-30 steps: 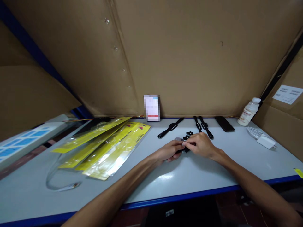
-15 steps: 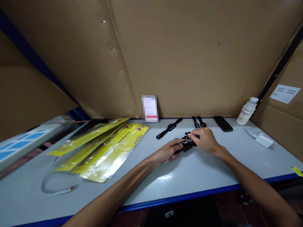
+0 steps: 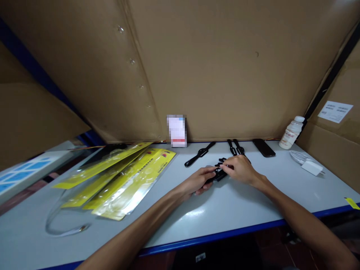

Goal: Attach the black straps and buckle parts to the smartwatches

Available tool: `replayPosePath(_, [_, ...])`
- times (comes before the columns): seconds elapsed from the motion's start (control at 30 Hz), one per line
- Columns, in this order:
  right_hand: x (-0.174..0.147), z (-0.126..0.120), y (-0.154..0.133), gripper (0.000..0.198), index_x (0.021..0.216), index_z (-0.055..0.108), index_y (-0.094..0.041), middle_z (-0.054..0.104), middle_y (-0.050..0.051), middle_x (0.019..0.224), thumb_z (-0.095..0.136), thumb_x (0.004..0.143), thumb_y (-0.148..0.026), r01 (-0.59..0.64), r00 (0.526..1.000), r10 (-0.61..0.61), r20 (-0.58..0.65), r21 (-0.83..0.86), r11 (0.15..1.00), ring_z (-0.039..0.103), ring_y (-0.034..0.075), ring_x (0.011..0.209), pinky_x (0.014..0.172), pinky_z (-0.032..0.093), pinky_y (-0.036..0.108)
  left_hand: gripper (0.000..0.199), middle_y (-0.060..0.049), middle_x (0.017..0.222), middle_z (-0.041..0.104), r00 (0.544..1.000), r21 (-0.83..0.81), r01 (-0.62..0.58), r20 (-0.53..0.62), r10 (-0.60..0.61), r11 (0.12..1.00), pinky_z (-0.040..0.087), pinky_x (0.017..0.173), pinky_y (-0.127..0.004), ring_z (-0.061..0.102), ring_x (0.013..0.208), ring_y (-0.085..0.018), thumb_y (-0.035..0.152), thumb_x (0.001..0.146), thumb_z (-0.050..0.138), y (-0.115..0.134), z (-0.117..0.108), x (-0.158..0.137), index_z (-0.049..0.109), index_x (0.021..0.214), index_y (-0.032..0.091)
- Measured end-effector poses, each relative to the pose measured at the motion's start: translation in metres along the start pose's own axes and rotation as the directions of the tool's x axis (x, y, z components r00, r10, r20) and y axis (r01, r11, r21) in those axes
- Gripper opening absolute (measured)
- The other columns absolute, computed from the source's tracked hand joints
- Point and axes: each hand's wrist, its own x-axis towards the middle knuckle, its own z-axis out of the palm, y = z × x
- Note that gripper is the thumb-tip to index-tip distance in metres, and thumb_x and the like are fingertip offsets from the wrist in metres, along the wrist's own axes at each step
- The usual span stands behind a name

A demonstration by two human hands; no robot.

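A black spokeshave [image 3: 221, 175] is held just above the table, its middle showing between my hands. My left hand [image 3: 200, 180] is closed around its left handle. At the spokeshave's middle, the thumb and fingers of my right hand [image 3: 241, 168] are pinched together on a small part of it; the fingertips cover the exact spot. Another spokeshave [image 3: 200, 153] lies slantwise on the table behind my left hand. Two black handled tools like it [image 3: 232, 147] lie side by side beyond my right hand, partly covered by it.
Yellow-backed clear plastic packages [image 3: 132, 180] overlap on the left, near a pale cable [image 3: 62, 234]. A blurred upright card or screen [image 3: 177, 131] leans at the back wall. Rightward lie a black phone [image 3: 264, 147], a white bottle [image 3: 291, 133] and a charger [image 3: 312, 167].
My right hand's fingertips have shifted slightly left and down over the spokeshave's middle. My left hand keeps its hold. The whole view has moved a little.
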Motion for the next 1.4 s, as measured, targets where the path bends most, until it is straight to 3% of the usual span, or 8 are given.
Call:
replayPosePath(0.13, [0.0,0.002,-0.003,0.033,0.059,0.062,-0.017,0.053,-0.002,0.057,0.055,0.09,-0.026,0.012,0.999,-0.012,0.041,-0.003,1.0,0.036,0.01,0.055,0.057,0.023,0.027,0.019,0.011,0.048,0.034,1.0,-0.011,-0.009,0.004,0.009,1.0,0.011,0.032,-0.017,0.019,0.032,-0.004,0.032,0.096,0.047,-0.001,-0.001,0.0,0.052,0.108,0.018])
replayPosePath(0.33, [0.001,-0.001,-0.004,0.035,0.063,0.066,-0.018,0.057,-0.001,0.059,0.052,0.094,-0.027,-0.055,0.998,0.055,-0.006,-0.024,0.998,0.039,0.01,0.055,0.058,0.024,0.027,0.021,0.012,0.047,0.034,1.0,-0.034,-0.012,0.014,0.012,0.999,0.01,0.032,-0.016,0.021,0.031,-0.004,0.032,0.095,0.05,-0.001,-0.001,0.0,0.052,0.111,0.017])
replayPosePath(0.47, [0.0,0.004,-0.004,0.033,0.06,0.065,-0.018,0.056,-0.002,0.058,0.056,0.091,-0.025,-0.023,0.999,0.024,0.042,-0.025,0.999,0.038,0.01,0.055,0.057,0.024,0.027,0.017,0.012,0.048,0.034,1.0,-0.034,-0.014,0.016,0.015,0.999,0.01,0.032,-0.016,0.02,0.031,-0.004,0.033,0.095,0.052,-0.001,-0.001,0.0,0.051,0.103,0.018])
replayPosePath(0.77, [-0.001,0.008,-0.01,0.034,0.062,0.067,-0.018,0.056,-0.003,0.058,0.056,0.094,-0.025,0.054,0.996,-0.061,0.063,0.109,0.993,0.04,0.01,0.057,0.059,0.026,0.025,0.017,0.011,0.047,0.032,1.0,0.031,-0.007,0.013,0.007,0.999,0.012,0.031,-0.016,0.019,0.033,-0.005,0.029,0.097,0.044,0.004,0.002,-0.003,0.053,0.105,0.017])
replayPosePath(0.97, [0.0,0.005,-0.008,0.033,0.069,0.071,-0.018,0.063,0.0,0.065,0.053,0.096,-0.027,0.002,1.0,-0.002,0.025,-0.008,1.0,0.045,0.011,0.059,0.059,0.025,0.026,0.021,0.011,0.047,0.034,1.0,0.04,-0.004,0.01,0.004,0.999,0.013,0.031,-0.016,0.02,0.032,-0.006,0.029,0.097,0.043,0.001,0.001,-0.001,0.053,0.112,0.017])
replayPosePath(1.1, [0.001,0.004,-0.008,0.033,0.064,0.067,-0.019,0.058,0.0,0.06,0.055,0.093,-0.027,-0.061,0.998,0.064,0.024,-0.094,0.994,0.039,0.011,0.055,0.057,0.022,0.028,0.024,0.012,0.048,0.034,1.0,0.021,-0.011,0.014,0.011,1.0,0.011,0.032,-0.017,0.02,0.033,-0.006,0.034,0.096,0.048,-0.003,0.0,0.001,0.053,0.113,0.017])
replayPosePath(1.4, [-0.001,0.005,-0.013,0.038,0.058,0.064,-0.018,0.051,-0.004,0.054,0.054,0.093,-0.027,0.0,0.997,-0.005,0.079,0.063,0.998,0.033,0.009,0.052,0.055,0.023,0.025,0.027,0.012,0.048,0.033,1.0,0.034,-0.013,0.027,0.013,0.999,0.011,0.034,-0.017,0.02,0.034,-0.005,0.038,0.095,0.05,-0.002,-0.001,0.0,0.054,0.111,0.017])
